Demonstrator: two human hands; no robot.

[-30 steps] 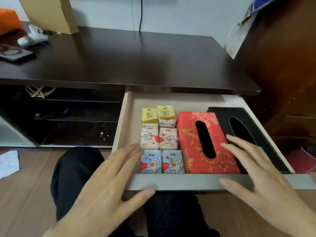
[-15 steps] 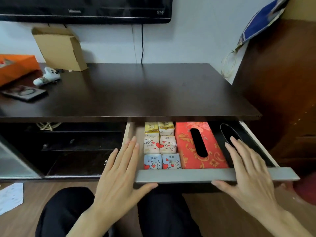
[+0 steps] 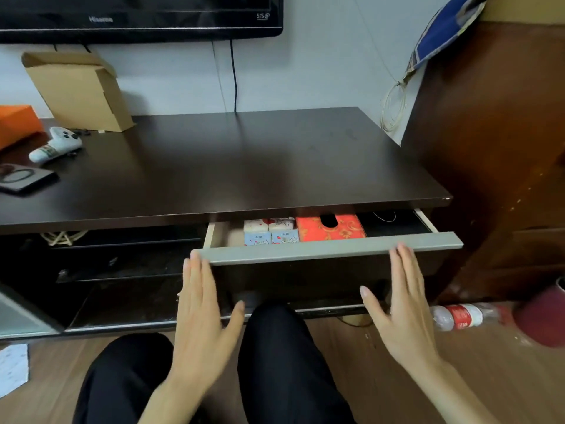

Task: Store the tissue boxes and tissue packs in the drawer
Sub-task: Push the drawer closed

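The drawer (image 3: 330, 247) under the dark desk stands only a narrow gap open, its grey front rail facing me. Inside, small tissue packs (image 3: 270, 232) with heart prints lie at the left, a red patterned tissue box (image 3: 331, 229) in the middle and a black tissue box (image 3: 394, 224) at the right; their rear parts are hidden under the desk top. My left hand (image 3: 203, 313) is flat with fingers apart, fingertips at the rail's left end. My right hand (image 3: 400, 304) is flat too, fingertips touching the rail near its right end. Neither hand holds anything.
The dark desk top (image 3: 232, 160) carries a cardboard box (image 3: 78, 91), a white game controller (image 3: 56, 145), an orange box (image 3: 16, 123) and a dark flat item (image 3: 21, 179). A plastic bottle (image 3: 461, 316) lies on the floor at the right. My knees (image 3: 275, 347) are below the drawer.
The drawer has slid in from wide open to nearly shut. Both hands moved from over its contents to the front rail, pushing it inward.
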